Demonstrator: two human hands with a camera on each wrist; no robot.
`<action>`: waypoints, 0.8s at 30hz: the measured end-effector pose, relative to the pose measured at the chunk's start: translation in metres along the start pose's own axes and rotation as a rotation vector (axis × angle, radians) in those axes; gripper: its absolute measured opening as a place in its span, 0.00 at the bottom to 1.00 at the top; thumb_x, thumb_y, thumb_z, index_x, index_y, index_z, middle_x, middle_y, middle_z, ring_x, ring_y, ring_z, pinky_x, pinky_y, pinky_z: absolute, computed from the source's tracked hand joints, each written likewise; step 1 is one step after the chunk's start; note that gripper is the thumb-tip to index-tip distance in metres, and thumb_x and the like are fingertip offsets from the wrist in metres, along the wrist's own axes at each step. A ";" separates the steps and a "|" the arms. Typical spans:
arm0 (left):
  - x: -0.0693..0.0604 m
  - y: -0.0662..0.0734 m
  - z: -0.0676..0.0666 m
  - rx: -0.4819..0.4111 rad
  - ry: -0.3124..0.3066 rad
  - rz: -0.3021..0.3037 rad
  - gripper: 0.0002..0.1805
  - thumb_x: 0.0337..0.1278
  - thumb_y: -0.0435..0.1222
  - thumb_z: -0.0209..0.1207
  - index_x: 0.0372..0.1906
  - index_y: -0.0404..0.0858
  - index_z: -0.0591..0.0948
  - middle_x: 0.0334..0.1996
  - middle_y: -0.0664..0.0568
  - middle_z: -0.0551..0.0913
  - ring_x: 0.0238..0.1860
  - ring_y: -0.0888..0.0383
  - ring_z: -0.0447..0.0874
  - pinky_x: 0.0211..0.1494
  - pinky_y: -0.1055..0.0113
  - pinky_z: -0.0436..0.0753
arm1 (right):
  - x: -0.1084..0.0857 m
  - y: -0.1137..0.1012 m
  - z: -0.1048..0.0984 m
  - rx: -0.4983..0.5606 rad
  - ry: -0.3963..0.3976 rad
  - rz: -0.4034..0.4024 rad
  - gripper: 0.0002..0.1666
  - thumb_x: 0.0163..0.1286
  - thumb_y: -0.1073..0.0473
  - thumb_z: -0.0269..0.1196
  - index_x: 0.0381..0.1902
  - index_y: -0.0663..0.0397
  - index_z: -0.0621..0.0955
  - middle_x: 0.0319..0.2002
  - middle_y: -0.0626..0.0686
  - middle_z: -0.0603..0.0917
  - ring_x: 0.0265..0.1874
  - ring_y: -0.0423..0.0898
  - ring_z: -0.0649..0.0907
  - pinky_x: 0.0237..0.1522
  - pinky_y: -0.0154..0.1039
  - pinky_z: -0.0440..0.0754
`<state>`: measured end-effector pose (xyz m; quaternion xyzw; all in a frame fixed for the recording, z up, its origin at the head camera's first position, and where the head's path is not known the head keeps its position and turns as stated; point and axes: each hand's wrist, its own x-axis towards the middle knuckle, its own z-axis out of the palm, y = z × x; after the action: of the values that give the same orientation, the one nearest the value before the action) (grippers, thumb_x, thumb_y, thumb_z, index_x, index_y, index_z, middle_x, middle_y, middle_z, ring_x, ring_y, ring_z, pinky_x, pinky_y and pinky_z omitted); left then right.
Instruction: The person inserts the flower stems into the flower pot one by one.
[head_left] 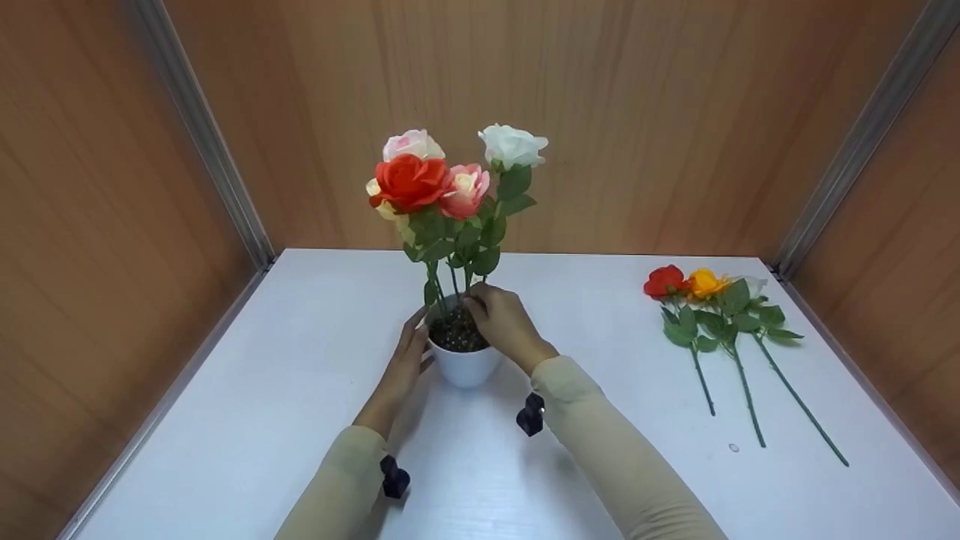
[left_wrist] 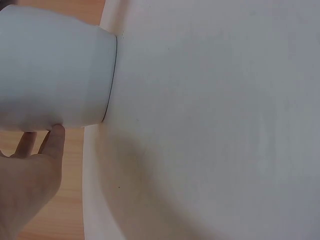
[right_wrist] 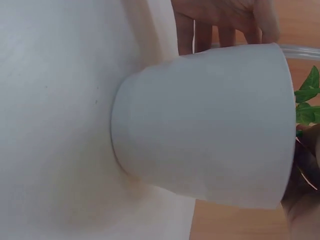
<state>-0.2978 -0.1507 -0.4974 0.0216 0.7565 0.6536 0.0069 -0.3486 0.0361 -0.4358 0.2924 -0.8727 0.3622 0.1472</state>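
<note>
A white pot [head_left: 466, 369] filled with dark soil stands upright on the table, seen from the side in the left wrist view [left_wrist: 55, 70] and right wrist view [right_wrist: 205, 125]. Several roses rise from it, among them a red rose [head_left: 410, 182], a pink rose [head_left: 466, 190] and a white rose [head_left: 513, 146]. My left hand [head_left: 401, 367] rests its fairly straight fingers against the pot's left side. At the right of the rim, my right hand [head_left: 510, 322] pinches a green stem low, just above the soil; its fingertips are partly hidden.
On the white table [head_left: 300, 337] at the right lie a red rose [head_left: 665, 281], an orange rose [head_left: 706, 283] and a white rose [head_left: 754, 285], stems pointing toward the front. A small clear piece [head_left: 733, 448] lies near them. Wooden panels stand behind and at both sides.
</note>
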 end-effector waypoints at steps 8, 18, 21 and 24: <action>0.001 0.002 0.001 -0.011 -0.007 -0.008 0.31 0.79 0.56 0.32 0.80 0.55 0.49 0.79 0.44 0.52 0.75 0.40 0.56 0.74 0.47 0.63 | -0.002 0.008 0.003 0.019 0.013 0.090 0.08 0.73 0.57 0.64 0.39 0.58 0.84 0.35 0.51 0.87 0.37 0.45 0.85 0.41 0.39 0.85; 0.000 0.003 0.001 0.011 -0.010 -0.004 0.31 0.79 0.58 0.32 0.80 0.58 0.49 0.78 0.47 0.54 0.75 0.43 0.57 0.75 0.48 0.63 | -0.002 0.009 0.003 0.050 -0.003 0.089 0.09 0.71 0.57 0.67 0.43 0.58 0.86 0.38 0.51 0.88 0.41 0.46 0.86 0.46 0.39 0.85; 0.001 0.003 0.001 0.015 -0.007 -0.001 0.31 0.79 0.58 0.31 0.80 0.57 0.50 0.78 0.46 0.54 0.75 0.42 0.57 0.75 0.47 0.63 | -0.002 0.011 0.004 0.031 0.001 0.073 0.08 0.71 0.58 0.67 0.40 0.58 0.87 0.36 0.51 0.88 0.39 0.46 0.86 0.44 0.39 0.86; 0.001 0.002 0.001 0.011 -0.005 0.001 0.31 0.79 0.58 0.32 0.80 0.57 0.49 0.78 0.45 0.53 0.75 0.42 0.57 0.74 0.47 0.64 | -0.002 0.012 0.005 0.053 -0.001 0.093 0.09 0.70 0.57 0.67 0.40 0.58 0.87 0.35 0.50 0.89 0.38 0.45 0.86 0.42 0.39 0.86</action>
<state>-0.2983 -0.1490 -0.4957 0.0234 0.7602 0.6493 0.0083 -0.3544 0.0404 -0.4465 0.2553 -0.8755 0.3916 0.1221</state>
